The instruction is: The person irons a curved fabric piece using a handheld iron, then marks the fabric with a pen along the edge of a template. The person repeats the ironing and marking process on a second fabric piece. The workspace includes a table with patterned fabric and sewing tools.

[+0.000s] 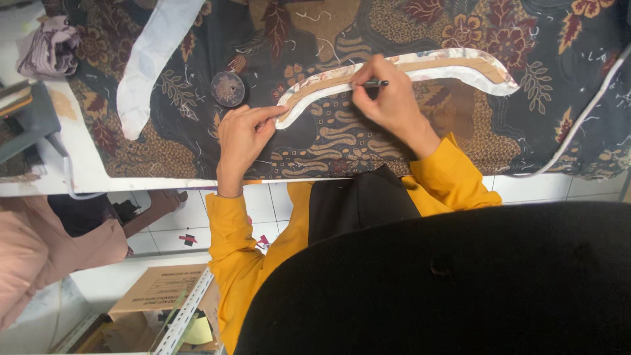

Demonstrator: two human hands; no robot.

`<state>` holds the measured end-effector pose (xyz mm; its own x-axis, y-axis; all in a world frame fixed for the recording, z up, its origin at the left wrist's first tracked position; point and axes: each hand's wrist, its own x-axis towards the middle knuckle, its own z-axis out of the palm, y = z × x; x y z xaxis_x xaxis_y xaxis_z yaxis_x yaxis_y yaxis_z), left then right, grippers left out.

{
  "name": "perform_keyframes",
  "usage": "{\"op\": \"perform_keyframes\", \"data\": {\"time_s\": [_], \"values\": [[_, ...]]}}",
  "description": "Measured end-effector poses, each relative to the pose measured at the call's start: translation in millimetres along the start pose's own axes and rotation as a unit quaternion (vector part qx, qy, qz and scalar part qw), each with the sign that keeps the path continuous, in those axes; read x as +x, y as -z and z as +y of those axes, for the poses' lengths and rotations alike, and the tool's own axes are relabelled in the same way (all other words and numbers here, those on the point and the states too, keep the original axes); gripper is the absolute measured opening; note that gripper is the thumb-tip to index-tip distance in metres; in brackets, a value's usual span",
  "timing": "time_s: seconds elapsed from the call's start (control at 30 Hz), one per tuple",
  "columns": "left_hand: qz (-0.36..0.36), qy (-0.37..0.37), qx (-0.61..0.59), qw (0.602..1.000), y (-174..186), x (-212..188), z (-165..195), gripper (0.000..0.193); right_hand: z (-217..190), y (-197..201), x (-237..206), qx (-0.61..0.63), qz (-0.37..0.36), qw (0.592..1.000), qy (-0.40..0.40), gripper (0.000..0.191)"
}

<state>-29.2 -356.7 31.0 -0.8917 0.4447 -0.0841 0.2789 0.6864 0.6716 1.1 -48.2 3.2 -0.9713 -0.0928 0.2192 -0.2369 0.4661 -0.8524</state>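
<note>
Nearest, your left hand [242, 138] lies flat, fingers pinning the curved brown pattern piece [394, 71] on the batik fabric [342, 138] over the tabletop [85, 164]. Beyond, your right hand [388, 98] grips a pen [373, 83], tip on the pattern. Round dark weight [228, 88] sits left.

The right hand [388, 98] draws with a pen [371, 83] along a curved pattern piece [460, 66].

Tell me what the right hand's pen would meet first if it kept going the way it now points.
The right hand holds a pen pointing along the curved brown pattern piece. Going on, it would likely ride along that piece and its white-edged fabric; height is unclear.
</note>
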Motion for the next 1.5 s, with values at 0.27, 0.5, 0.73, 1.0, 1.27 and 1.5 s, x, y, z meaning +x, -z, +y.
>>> {"op": "perform_keyframes", "data": {"time_s": [0.27,0.5,0.73,1.0,1.27,1.5], "values": [[-0.015,0.007,0.004,1.000,-1,-2,10,0.030,16,42,-19,-0.056,0.050,0.995,-0.062,0.017],[-0.012,0.013,0.033,0.999,-2,-3,25,0.029,61,108,-58,-0.066,0.147,0.981,-0.110,0.015],[0.060,-0.018,0.053,0.997,-14,-12,55,0.025,107,170,-112,-0.118,0.247,0.943,-0.192,0.017],[0.063,0.101,0.043,0.992,-26,-12,67,0.028,80,215,-118,-0.323,0.201,0.874,-0.302,0.044],[0.038,0.124,-0.114,0.985,-27,-14,57,0.014,13,146,-78,-0.344,0.198,0.913,-0.097,0.037],[-0.050,0.179,-0.464,0.866,-68,-29,24,0.012,-59,28,-50,0.014,-0.064,0.988,0.136,0.027]]}}
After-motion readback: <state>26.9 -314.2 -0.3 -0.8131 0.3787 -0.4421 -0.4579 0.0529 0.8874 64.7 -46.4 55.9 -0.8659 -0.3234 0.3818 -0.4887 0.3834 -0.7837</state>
